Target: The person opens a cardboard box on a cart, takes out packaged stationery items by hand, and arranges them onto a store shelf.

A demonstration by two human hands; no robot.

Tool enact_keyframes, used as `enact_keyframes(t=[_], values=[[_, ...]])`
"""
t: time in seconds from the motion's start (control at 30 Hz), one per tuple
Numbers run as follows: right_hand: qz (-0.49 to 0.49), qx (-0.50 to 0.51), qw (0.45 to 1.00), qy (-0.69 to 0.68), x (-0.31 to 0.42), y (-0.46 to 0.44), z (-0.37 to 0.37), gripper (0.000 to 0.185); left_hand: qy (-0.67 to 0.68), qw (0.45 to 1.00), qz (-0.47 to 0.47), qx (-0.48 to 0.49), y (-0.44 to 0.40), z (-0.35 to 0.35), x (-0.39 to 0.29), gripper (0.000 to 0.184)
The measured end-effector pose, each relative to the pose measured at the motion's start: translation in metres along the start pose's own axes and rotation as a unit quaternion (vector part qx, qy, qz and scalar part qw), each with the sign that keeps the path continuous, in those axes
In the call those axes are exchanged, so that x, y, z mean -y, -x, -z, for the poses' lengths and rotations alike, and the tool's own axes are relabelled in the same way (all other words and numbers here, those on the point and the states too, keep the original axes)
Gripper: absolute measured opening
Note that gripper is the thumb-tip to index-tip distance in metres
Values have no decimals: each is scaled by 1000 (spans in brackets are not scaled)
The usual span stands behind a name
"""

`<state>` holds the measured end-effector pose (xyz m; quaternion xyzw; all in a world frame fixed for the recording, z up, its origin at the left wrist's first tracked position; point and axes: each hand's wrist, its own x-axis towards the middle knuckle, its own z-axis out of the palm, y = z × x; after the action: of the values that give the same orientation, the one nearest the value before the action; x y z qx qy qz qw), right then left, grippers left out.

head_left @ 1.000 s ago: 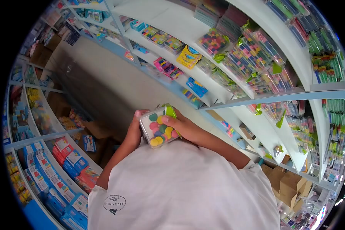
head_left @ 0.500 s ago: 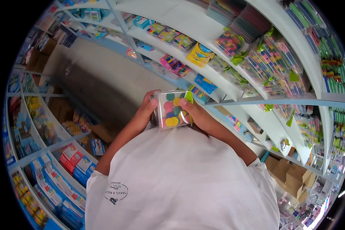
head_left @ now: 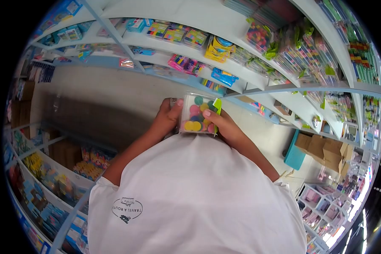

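Observation:
In front of my chest I hold a clear pack of coloured discs [head_left: 193,117]; yellow, pink, green and blue rounds show through its transparent face. My left hand [head_left: 169,115] grips its left edge, thumb on the near side and the other fingers mostly hidden behind. On the opposite edge is my right hand [head_left: 221,122], its thumb pressed on the front face and its fingers out of sight behind the pack. A bright green tag [head_left: 217,106] sticks up along the pack's right edge.
Shelves with flat colourful packs [head_left: 173,34] and yellow packs [head_left: 219,48] run ahead and to the right, with many green-tagged packs [head_left: 302,55]. Shelving with boxed goods [head_left: 51,178] stands at left. Cardboard boxes [head_left: 324,150] and a teal item [head_left: 295,152] are low at right.
My view has turned, so the shelves appear rotated and more floor shows at right. The pack sits slightly higher and further right in view, still in both hands; my right thumb is lower on its face.

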<state>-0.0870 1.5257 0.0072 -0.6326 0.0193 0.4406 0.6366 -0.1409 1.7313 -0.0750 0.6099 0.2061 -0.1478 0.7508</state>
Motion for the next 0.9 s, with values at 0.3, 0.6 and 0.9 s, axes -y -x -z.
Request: enact_keyframes(t=[0.3,0.6,0.9], values=[[7,-53,998,-31,-2,0,29,65,89,995,45,22,-32,-12,13,68],[118,44,991,-49,25,3,100,60,128,991,-14,42,-44,-73,-5,66],[133,35,990,-3,-10,25,178,95,70,995,-3,73,-42,-137,-15,64]])
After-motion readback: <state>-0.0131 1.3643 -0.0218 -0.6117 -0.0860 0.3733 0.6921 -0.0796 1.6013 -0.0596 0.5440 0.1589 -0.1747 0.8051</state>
